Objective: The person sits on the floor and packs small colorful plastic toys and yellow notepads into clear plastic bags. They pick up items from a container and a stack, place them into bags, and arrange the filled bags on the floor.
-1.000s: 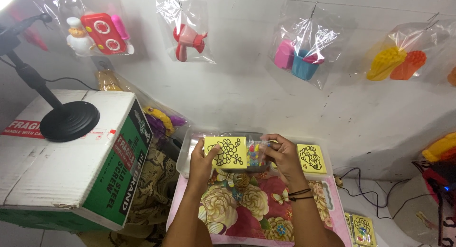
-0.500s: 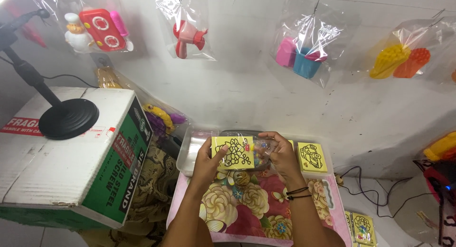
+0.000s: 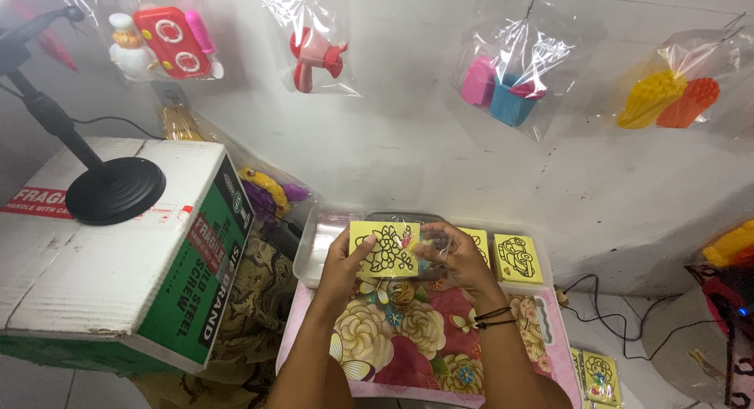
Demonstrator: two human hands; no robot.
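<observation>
A yellow card with a black line drawing is held up between both hands over a pink flowered board. My left hand grips the card's left edge. My right hand pinches its right side, where small coloured bits and clear wrapping show under the fingers. Another yellow drawing card lies to the right, and one more peeks out behind my right hand.
A clear plastic tub sits behind the board. A cardboard box with a black stand base is on the left. Bagged plastic toys hang on the wall. More yellow cards lie at lower right, near cables.
The card has risen slightly and shifted a little left in both hands; the view has tipped a bit.
</observation>
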